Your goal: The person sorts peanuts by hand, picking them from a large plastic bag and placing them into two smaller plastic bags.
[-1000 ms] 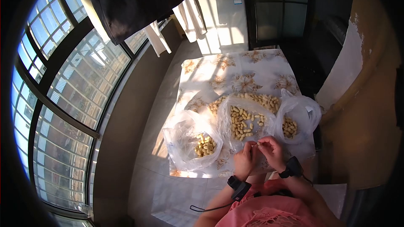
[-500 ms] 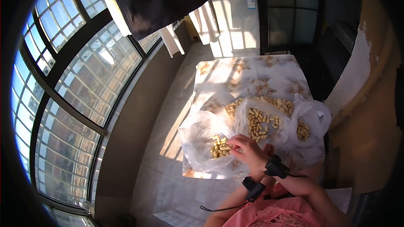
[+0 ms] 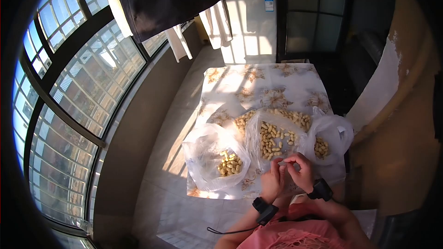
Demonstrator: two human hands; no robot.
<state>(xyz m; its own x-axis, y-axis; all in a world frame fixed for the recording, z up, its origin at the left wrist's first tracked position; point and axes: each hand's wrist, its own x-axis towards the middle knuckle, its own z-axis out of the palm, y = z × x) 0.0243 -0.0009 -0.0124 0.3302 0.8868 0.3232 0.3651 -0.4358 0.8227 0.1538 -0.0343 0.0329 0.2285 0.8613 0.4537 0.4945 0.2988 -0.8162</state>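
left hand (image 3: 273, 180): over the near edge of the table, fingers curled, tips pinched onto a small pale piece (image 3: 282, 162)
right hand (image 3: 302, 171): just beside the left hand, touching it at the tips, fingers bent and closed on the same small pale piece
small pale piece: between the tips of both hands, above the near edge of the table, just in front of the middle bag; too small to tell what it is
table (image 3: 258, 80): rectangular, covered by a white cloth with a brown flower print; far half bare and sunlit
clear plastic bag of pale peanuts (image 3: 229, 163): near left corner of the table, mouth open, well left of the hands
middle clear plastic bag of peanuts (image 3: 274, 139): near edge, centre, just beyond the fingertips
white plastic bag with peanuts (image 3: 323, 147): near right corner, beside the right hand
loose heap of peanuts in shell (image 3: 290, 117): on the cloth behind the middle bag, touching it
black wrist bands: one on the left wrist (image 3: 264, 208), one on the right wrist (image 3: 320, 189)
pink garment (image 3: 295, 236): bottom of view, under the forearms
barred curved window (image 3: 69, 92): left of the table
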